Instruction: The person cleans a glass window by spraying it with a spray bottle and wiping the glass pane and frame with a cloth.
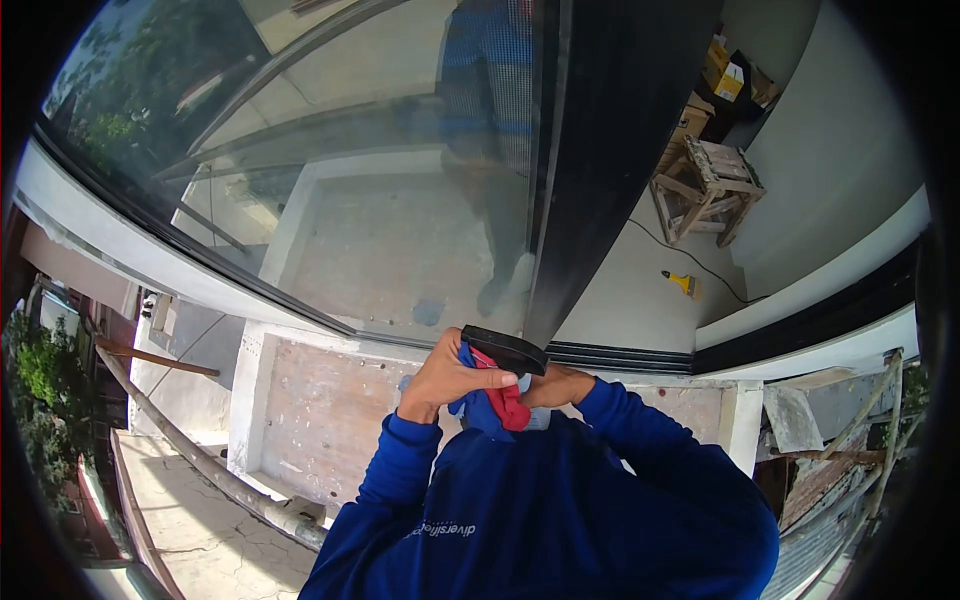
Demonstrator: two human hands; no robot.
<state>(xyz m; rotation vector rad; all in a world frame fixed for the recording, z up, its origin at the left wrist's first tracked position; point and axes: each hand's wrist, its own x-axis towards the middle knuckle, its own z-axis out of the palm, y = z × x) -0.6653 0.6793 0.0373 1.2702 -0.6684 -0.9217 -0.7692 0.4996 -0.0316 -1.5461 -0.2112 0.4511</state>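
In front of my chest, my left hand [445, 378] is closed around a bunched red and blue cloth [508, 405]. A black oblong piece [503, 350] with a rounded end sits above the cloth, against my left fingers; its kind is unclear. My right hand [563, 386] is close beside the cloth, its fingers curled and mostly hidden behind it. Below the right hand shows part of a pale grey object [538, 417], which I cannot identify. Both hands are near the bottom track of a sliding glass window [400, 230].
A black window frame [610, 150] stands ahead. Through the opening are a wooden stool [715, 185], a yellow-handled brush [683, 284], a cable [690, 256] and boxes [728, 75]. A low ledge [320, 420] lies below, with a pole [210, 465] at left.
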